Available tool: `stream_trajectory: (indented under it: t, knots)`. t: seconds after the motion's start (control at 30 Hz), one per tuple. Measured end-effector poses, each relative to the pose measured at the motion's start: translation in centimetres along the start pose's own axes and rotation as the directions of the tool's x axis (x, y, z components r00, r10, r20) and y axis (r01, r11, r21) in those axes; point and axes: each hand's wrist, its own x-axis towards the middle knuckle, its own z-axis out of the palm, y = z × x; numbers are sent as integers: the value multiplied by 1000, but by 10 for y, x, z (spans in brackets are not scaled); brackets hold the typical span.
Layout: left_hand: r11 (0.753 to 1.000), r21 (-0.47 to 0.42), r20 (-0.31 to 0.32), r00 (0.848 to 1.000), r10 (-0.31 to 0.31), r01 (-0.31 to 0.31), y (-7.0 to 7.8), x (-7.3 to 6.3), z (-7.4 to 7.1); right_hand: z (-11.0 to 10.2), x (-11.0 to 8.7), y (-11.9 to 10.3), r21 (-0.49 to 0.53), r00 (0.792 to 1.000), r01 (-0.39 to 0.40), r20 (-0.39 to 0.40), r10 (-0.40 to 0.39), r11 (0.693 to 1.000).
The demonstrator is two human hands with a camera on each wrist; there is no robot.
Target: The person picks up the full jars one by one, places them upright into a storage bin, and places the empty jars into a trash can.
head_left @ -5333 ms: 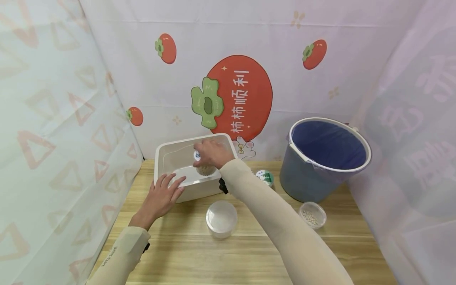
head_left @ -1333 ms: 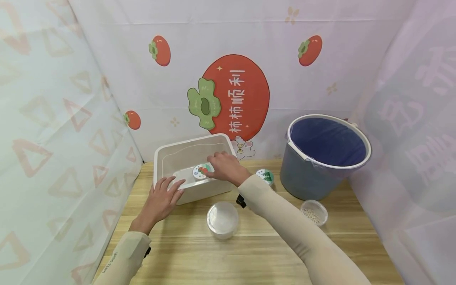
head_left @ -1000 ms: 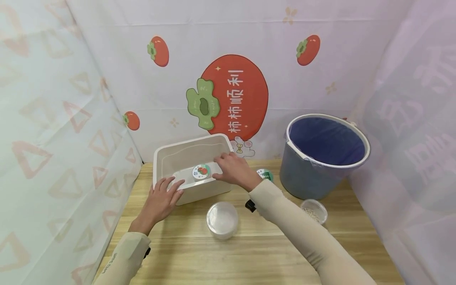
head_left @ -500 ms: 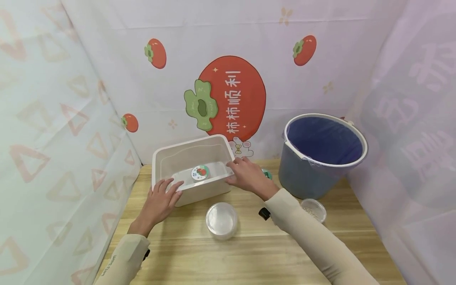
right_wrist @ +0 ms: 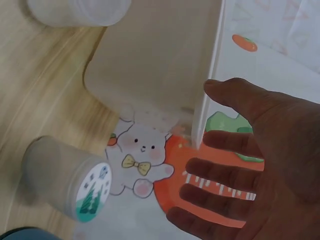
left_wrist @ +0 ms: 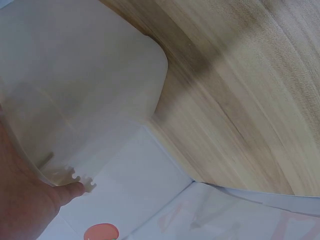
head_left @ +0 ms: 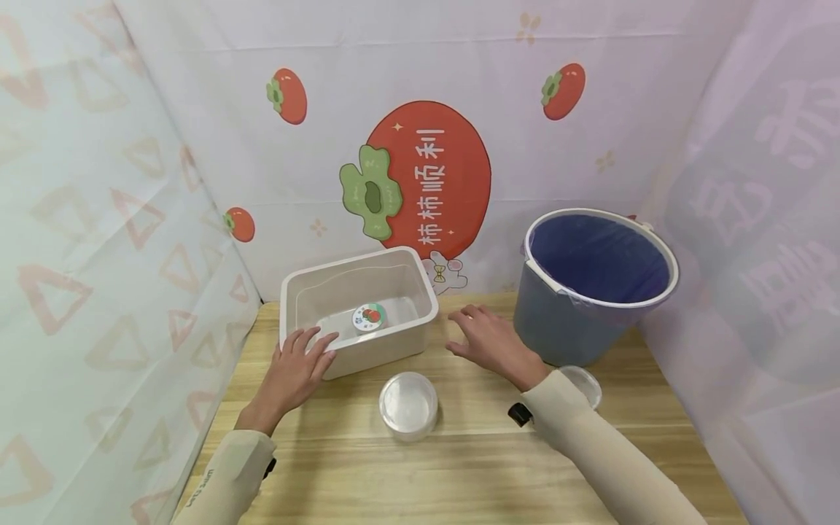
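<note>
My left hand rests with spread fingers over the near-left rim of a white plastic bin. In the bin stands a small round jar with a red-and-green picture on its lid. My right hand hangs between bin and bucket, fingers spread and slightly bent, holding nothing. Beyond those fingers, in the right wrist view, stands a clear jar with green trees on its lid; the hand hides it in the head view. Nearer me on the table is a clear round tub.
At the right stands a blue bucket with a white rim and a thin clear liner. A small clear cup sits before it, partly behind my right sleeve. Printed cloth walls close off the back and both sides of the wooden table.
My right hand let go of the jar with the red-and-green lid inside the bin. It then withdrew to the right, past the bin's rim. My left hand stayed on the rim.
</note>
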Motion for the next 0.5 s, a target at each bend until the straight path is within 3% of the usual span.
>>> stream_trajectory:
  t: [0.33,0.5]
  knots:
    - [1000,6,9,1000,-12,12,1,0,-3,9,-29,24,-53,994,-7,-111,1,999]
    - [1000,6,12,1000,-8,8,1,1,-1,15,-43,35,-29,993,-44,-113,40,999]
